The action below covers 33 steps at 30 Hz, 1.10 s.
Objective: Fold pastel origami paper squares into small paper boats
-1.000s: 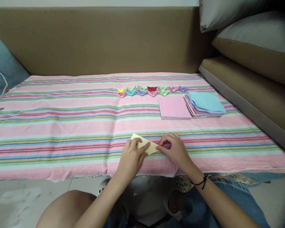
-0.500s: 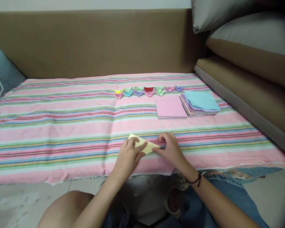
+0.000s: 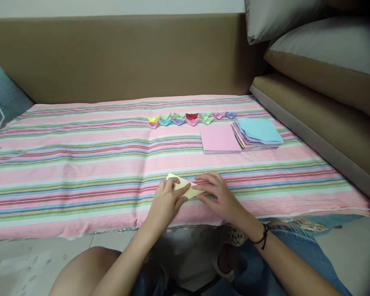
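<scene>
A pale yellow sheet of paper [image 3: 189,192], folded into a narrow pointed shape, lies on the striped cloth near the front edge. My left hand [image 3: 165,200] holds it down, the thumb and index finger pressed on its middle and the other fingers curled at its left end. Over the pointed right end reaches my right hand [image 3: 217,193], its fingers stretched and spread, with the index fingertip on the paper and the thumb at its lower edge. Part of the paper is hidden under the fingers.
Folded paper boats [image 3: 192,119] in several colours stand in two rows farther back. A pink paper stack [image 3: 220,139] lies beside a taller stack topped with blue [image 3: 260,130]. Large cushions [image 3: 320,98] are piled at the right; a brown backrest [image 3: 126,59] rises behind the striped cloth [image 3: 89,172].
My right hand has shifted its fingers left over the paper's pointed end, from curled to stretched out. My left hand stays on the paper.
</scene>
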Motion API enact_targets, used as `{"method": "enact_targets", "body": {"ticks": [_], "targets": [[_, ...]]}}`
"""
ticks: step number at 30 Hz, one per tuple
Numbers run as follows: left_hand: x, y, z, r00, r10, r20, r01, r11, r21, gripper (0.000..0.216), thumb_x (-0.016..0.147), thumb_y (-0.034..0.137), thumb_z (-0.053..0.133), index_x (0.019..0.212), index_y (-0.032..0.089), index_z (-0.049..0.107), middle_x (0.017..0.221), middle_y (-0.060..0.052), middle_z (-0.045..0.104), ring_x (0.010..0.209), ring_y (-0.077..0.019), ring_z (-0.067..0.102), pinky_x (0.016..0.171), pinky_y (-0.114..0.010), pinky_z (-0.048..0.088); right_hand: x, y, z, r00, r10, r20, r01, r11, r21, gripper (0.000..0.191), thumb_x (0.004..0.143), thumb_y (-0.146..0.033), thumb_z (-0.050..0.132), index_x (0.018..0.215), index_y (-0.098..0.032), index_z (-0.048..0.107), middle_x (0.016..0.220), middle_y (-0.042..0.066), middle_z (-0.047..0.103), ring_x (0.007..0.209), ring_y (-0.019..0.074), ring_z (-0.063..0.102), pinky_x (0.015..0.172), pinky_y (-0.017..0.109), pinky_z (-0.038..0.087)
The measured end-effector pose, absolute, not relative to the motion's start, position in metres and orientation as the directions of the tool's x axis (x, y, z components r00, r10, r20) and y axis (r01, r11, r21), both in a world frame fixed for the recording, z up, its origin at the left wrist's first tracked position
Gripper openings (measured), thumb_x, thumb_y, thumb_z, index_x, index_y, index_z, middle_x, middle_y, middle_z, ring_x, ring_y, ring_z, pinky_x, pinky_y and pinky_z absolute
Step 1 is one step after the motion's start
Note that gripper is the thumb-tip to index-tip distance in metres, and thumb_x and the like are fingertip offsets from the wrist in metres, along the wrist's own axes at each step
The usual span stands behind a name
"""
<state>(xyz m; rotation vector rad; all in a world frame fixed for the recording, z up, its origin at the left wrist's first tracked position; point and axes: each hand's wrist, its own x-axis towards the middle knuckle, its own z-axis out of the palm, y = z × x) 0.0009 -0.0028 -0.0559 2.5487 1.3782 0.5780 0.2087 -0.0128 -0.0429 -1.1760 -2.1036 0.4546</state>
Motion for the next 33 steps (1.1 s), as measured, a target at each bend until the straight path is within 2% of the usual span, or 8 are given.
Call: {"method": "enact_targets", "body": {"ticks": [3, 6, 12, 17, 22, 24, 29, 33], "targets": [[0.000, -0.003, -0.057, 0.490, 0.832, 0.259, 0.758, -0.554, 0.344, 0.038, 0.084, 0.024, 0.058, 0.120, 0.033, 0.057, 0.109, -0.007, 0.048, 0.092, -0.0229, 0.045, 0.081, -0.041, 0.045, 0.201, -0.025, -0.046, -0.505, 0.762, 0.406, 0.662, 0.644, -0.383, 0.025, 0.087, -0.025, 0.054, 0.110, -0.027, 0.062, 0.117, 0.003, 0.064, 0.125, 0.0282, 0.041, 0.107, 0.059, 0.019], [0.000, -0.003, -0.058, 0.488, 0.834, 0.257, 0.759, -0.551, 0.347, 0.038, 0.084, 0.024, 0.058, 0.120, 0.033, 0.057, 0.111, -0.007, 0.048, 0.093, -0.0229, 0.045, 0.082, -0.041, 0.045, 0.205, -0.032, -0.050, -0.547, 0.736, 0.399, 0.688, 0.667, -0.285, 0.031, 0.089, -0.027, 0.052, 0.120, -0.027, 0.057, 0.120, 0.003, 0.063, 0.129, 0.0294, 0.038, 0.107, 0.063, 0.014], [0.001, -0.004, -0.055, 0.488, 0.846, 0.215, 0.770, -0.533, 0.350, 0.038, 0.083, 0.023, 0.058, 0.120, 0.031, 0.057, 0.112, -0.007, 0.048, 0.097, -0.0244, 0.044, 0.086, -0.043, 0.043, 0.230, -0.035, -0.058, -0.486, 0.787, 0.380, 0.769, 0.591, -0.241, 0.036, 0.088, -0.032, 0.053, 0.124, -0.026, 0.054, 0.122, 0.002, 0.061, 0.130, 0.0344, 0.035, 0.104, 0.068, 0.015], [0.002, -0.001, -0.048, 0.508, 0.846, 0.163, 0.780, -0.532, 0.331, 0.045, 0.081, 0.021, 0.060, 0.124, 0.032, 0.053, 0.110, -0.007, 0.047, 0.096, -0.0243, 0.044, 0.087, -0.043, 0.043, 0.234, -0.034, -0.057, -0.484, 0.780, 0.397, 0.760, 0.600, -0.251, 0.034, 0.087, -0.030, 0.054, 0.121, -0.026, 0.056, 0.120, 0.002, 0.063, 0.128, 0.0333, 0.038, 0.105, 0.066, 0.016], [0.000, 0.007, -0.048, 0.523, 0.840, 0.144, 0.757, -0.536, 0.373, 0.051, 0.079, 0.020, 0.063, 0.126, 0.034, 0.051, 0.106, -0.006, 0.045, 0.096, -0.0234, 0.044, 0.088, -0.042, 0.042, 0.222, -0.031, -0.051, -0.438, 0.755, 0.488, 0.760, 0.601, -0.248, 0.024, 0.089, -0.026, 0.052, 0.111, -0.025, 0.061, 0.111, 0.002, 0.068, 0.126, 0.0301, 0.042, 0.106, 0.066, 0.008], [-0.001, 0.009, -0.050, 0.526, 0.838, 0.146, 0.745, -0.537, 0.396, 0.050, 0.079, 0.021, 0.064, 0.126, 0.035, 0.051, 0.105, -0.005, 0.045, 0.095, -0.0229, 0.044, 0.088, -0.042, 0.042, 0.213, -0.031, -0.050, -0.481, 0.726, 0.492, 0.720, 0.647, -0.250, 0.027, 0.090, -0.027, 0.050, 0.115, -0.023, 0.059, 0.116, 0.004, 0.065, 0.126, 0.0281, 0.042, 0.108, 0.062, 0.012], [-0.004, 0.014, -0.052, 0.534, 0.833, 0.143, 0.702, -0.531, 0.474, 0.049, 0.077, 0.023, 0.067, 0.123, 0.034, 0.054, 0.104, -0.005, 0.047, 0.097, -0.0226, 0.045, 0.090, -0.042, 0.041, 0.193, -0.030, -0.056, -0.614, 0.667, 0.422, 0.606, 0.741, -0.289, 0.035, 0.089, -0.032, 0.050, 0.120, -0.016, 0.056, 0.124, 0.010, 0.059, 0.122, 0.0251, 0.046, 0.102, 0.046, 0.037], [-0.017, 0.014, -0.045, 0.562, 0.818, 0.119, 0.585, -0.496, 0.642, 0.069, 0.068, 0.016, 0.075, 0.129, 0.031, 0.048, 0.107, -0.006, 0.051, 0.100, -0.0227, 0.050, 0.087, -0.039, 0.045, 0.193, -0.026, -0.057, -0.599, 0.687, 0.412, 0.613, 0.724, -0.316, 0.035, 0.088, -0.032, 0.053, 0.120, -0.018, 0.056, 0.122, 0.009, 0.060, 0.116, 0.0245, 0.049, 0.096, 0.044, 0.040]]}}
